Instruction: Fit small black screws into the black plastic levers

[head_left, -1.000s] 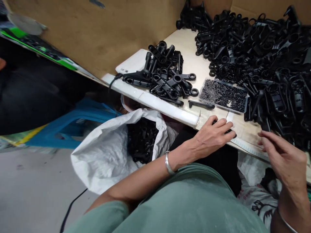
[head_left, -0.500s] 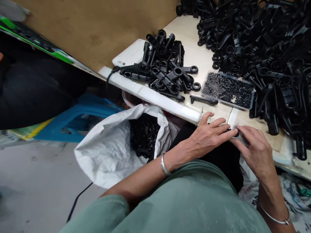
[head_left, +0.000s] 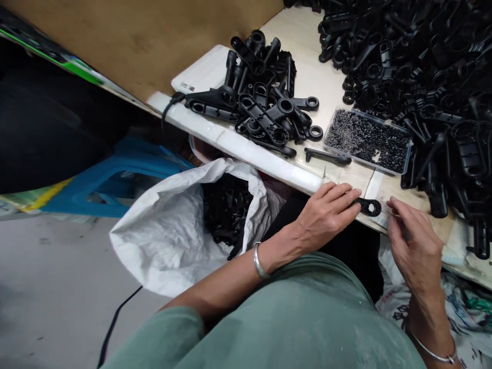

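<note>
At the table's front edge, my left hand point(head_left: 328, 215) is closed on a black plastic arm point(head_left: 369, 207). The arm's ring-shaped end with a toothed hole shows beyond my fingertips; the rest lies hidden under them. Just to its right is my right hand point(head_left: 415, 243), apart from the arm, with bent fingers and the thumb a little away from them; I see nothing held there. Behind the hands stands a clear plastic box point(head_left: 355, 158) of small dark screws point(head_left: 369, 138). A single black lever point(head_left: 328, 156) lies left of the box.
A heap of black plastic parts point(head_left: 265, 107) sits on the table's left, beside a white flat case point(head_left: 200, 69). A larger pile of black parts point(head_left: 434, 66) covers the right. Below the edge, a white sack point(head_left: 154, 236) holds more black parts. A brown board point(head_left: 134, 41) rises behind.
My right hand has drawn off to the right, away from the black arm, whose ring end now shows. The left hand's fingers have come closer together over it. The view has shifted slightly.
</note>
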`<control>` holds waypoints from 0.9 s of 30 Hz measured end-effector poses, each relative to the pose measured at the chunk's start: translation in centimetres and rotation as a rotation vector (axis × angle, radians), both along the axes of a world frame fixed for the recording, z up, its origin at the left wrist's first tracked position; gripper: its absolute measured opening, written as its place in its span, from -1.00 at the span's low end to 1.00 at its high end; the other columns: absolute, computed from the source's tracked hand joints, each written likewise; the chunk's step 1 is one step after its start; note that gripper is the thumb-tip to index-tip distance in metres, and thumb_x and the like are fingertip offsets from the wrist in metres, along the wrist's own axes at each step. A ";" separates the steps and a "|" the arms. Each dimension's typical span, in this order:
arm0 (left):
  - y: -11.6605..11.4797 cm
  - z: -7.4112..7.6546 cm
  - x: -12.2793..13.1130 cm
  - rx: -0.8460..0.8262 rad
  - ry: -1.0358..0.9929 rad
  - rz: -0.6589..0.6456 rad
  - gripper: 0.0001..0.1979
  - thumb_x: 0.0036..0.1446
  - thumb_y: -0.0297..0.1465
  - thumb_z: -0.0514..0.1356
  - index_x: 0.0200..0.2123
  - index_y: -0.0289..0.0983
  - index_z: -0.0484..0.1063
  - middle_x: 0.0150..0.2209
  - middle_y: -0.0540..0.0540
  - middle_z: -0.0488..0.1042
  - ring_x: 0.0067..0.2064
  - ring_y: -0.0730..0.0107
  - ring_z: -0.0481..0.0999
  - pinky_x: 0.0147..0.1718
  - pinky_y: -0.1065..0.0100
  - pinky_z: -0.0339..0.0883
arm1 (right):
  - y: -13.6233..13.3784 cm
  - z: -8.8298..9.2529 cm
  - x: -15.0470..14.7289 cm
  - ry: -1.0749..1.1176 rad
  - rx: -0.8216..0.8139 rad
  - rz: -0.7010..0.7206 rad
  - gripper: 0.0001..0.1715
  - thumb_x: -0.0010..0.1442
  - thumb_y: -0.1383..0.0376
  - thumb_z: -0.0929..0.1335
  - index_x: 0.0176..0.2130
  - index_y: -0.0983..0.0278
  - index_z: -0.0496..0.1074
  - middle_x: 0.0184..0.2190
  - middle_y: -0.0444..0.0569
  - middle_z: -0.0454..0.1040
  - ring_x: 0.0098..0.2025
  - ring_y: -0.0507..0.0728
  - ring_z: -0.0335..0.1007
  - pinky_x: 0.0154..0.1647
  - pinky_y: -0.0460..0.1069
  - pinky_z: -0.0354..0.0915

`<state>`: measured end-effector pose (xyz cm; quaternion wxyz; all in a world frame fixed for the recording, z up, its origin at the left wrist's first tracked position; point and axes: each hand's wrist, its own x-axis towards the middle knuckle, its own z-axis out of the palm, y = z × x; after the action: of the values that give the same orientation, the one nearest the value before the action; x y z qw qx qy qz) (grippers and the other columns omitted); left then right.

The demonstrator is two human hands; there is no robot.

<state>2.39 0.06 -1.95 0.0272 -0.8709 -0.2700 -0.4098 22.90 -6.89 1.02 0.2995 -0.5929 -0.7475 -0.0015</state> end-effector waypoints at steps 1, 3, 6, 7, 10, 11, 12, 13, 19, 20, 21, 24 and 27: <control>0.0 0.0 0.0 -0.017 0.015 0.001 -0.74 0.42 -0.49 0.00 -0.22 -0.33 0.49 -0.06 -0.18 0.61 -0.01 0.29 0.52 -0.06 0.26 0.38 | -0.1 0.1 0.1 0.016 -0.021 -0.004 -0.55 0.34 0.42 0.32 0.17 0.16 0.42 -0.05 0.08 0.57 -0.03 0.19 0.50 0.03 0.14 0.42; -0.1 0.1 0.0 -0.050 0.040 -0.007 -0.71 0.43 -0.49 -0.02 -0.21 -0.32 0.50 -0.05 -0.17 0.60 -0.02 0.30 0.52 -0.08 0.28 0.38 | -0.1 0.2 0.2 0.037 -0.059 -0.005 -0.59 0.33 0.37 0.34 0.15 0.17 0.44 -0.03 0.08 0.56 0.00 0.20 0.49 0.05 0.15 0.42; -0.1 0.2 -0.1 -0.089 0.049 -0.022 -0.71 0.44 -0.48 -0.02 -0.20 -0.33 0.50 -0.05 -0.16 0.60 -0.06 0.33 0.51 -0.09 0.32 0.38 | -0.1 0.4 0.3 0.032 -0.088 0.005 -0.58 0.31 0.31 0.38 0.16 0.16 0.43 -0.01 0.07 0.55 0.02 0.22 0.47 0.06 0.16 0.41; -0.1 0.2 -0.1 -0.096 0.048 -0.024 -0.70 0.44 -0.48 -0.03 -0.21 -0.33 0.50 -0.06 -0.15 0.60 -0.06 0.33 0.51 -0.09 0.33 0.38 | 0.0 0.5 0.3 0.024 -0.094 0.010 -0.58 0.31 0.30 0.39 0.15 0.17 0.43 -0.01 0.07 0.54 0.03 0.22 0.46 0.06 0.17 0.41; -0.1 0.3 -0.1 -0.122 0.046 -0.036 -0.70 0.44 -0.46 -0.03 -0.22 -0.32 0.50 -0.07 -0.14 0.59 -0.07 0.35 0.51 -0.09 0.34 0.37 | 0.2 0.7 0.1 0.002 -0.110 0.026 -0.63 0.31 0.31 0.39 0.10 0.19 0.46 0.00 0.08 0.53 0.04 0.23 0.44 0.06 0.17 0.39; -0.2 0.3 -0.1 -0.133 0.046 -0.041 -0.69 0.44 -0.46 -0.03 -0.22 -0.32 0.50 -0.07 -0.14 0.59 -0.07 0.35 0.50 -0.09 0.34 0.37 | 0.2 0.8 0.0 0.000 -0.109 0.027 -0.66 0.30 0.32 0.39 0.08 0.21 0.48 0.00 0.09 0.53 0.04 0.23 0.44 0.05 0.17 0.39; -0.2 0.4 -0.1 -0.145 0.046 -0.047 -0.69 0.44 -0.46 -0.03 -0.22 -0.32 0.50 -0.07 -0.14 0.59 -0.07 0.35 0.50 -0.09 0.34 0.37 | 0.3 0.8 -0.1 -0.001 -0.105 0.028 -0.68 0.30 0.32 0.40 0.05 0.22 0.49 -0.01 0.10 0.52 0.03 0.23 0.44 0.05 0.17 0.39; -0.2 0.4 -0.1 -0.156 0.044 -0.052 -0.70 0.44 -0.46 -0.03 -0.22 -0.32 0.50 -0.07 -0.14 0.59 -0.07 0.35 0.50 -0.09 0.34 0.36 | 0.3 0.9 -0.1 0.001 -0.101 0.026 -0.71 0.30 0.33 0.40 0.03 0.23 0.50 -0.01 0.10 0.52 0.03 0.23 0.44 0.05 0.18 0.38; -0.3 0.5 0.0 -0.177 0.031 -0.058 -0.67 0.45 -0.47 -0.05 -0.24 -0.32 0.51 -0.07 -0.13 0.59 -0.10 0.34 0.49 -0.10 0.33 0.34 | 0.3 0.9 -0.6 0.022 -0.118 0.029 -0.79 0.29 0.36 0.39 -0.06 0.24 0.53 0.01 0.10 0.50 -0.01 0.20 0.44 0.01 0.16 0.40; -0.2 0.5 0.0 -0.179 0.029 -0.060 -0.66 0.45 -0.47 -0.05 -0.24 -0.33 0.51 -0.08 -0.14 0.59 -0.10 0.34 0.49 -0.11 0.33 0.34 | 0.3 0.9 -0.7 0.018 -0.120 0.030 -0.80 0.28 0.36 0.39 -0.07 0.24 0.53 0.02 0.10 0.50 -0.03 0.19 0.43 0.00 0.15 0.40; -0.2 0.5 0.0 -0.183 0.026 -0.065 -0.66 0.45 -0.47 -0.05 -0.24 -0.33 0.51 -0.08 -0.14 0.59 -0.10 0.34 0.49 -0.11 0.32 0.34 | 0.4 0.9 -0.9 0.015 -0.120 0.027 -0.81 0.28 0.36 0.39 -0.08 0.25 0.53 0.02 0.10 0.49 -0.04 0.18 0.43 -0.01 0.15 0.40; -0.3 0.5 -0.1 -0.195 0.023 -0.071 -0.67 0.45 -0.47 -0.05 -0.23 -0.34 0.51 -0.08 -0.16 0.58 -0.10 0.34 0.49 -0.11 0.32 0.33 | 0.5 0.7 -1.5 0.039 -0.120 0.004 -0.86 0.28 0.35 0.39 -0.13 0.26 0.53 0.04 0.11 0.49 -0.06 0.17 0.42 -0.02 0.15 0.40; -0.4 0.4 -0.1 -0.203 0.021 -0.074 -0.68 0.44 -0.48 -0.04 -0.22 -0.34 0.51 -0.07 -0.16 0.58 -0.08 0.32 0.48 -0.09 0.32 0.32 | 0.5 0.5 -2.4 0.102 -0.123 -0.056 -0.92 0.28 0.33 0.38 -0.21 0.24 0.53 0.01 0.08 0.52 -0.05 0.18 0.43 -0.04 0.15 0.40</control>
<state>2.30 -0.32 -1.56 -0.0736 -0.8828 -0.2774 -0.3719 20.55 -6.37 1.55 0.3002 -0.6300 -0.7131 0.0664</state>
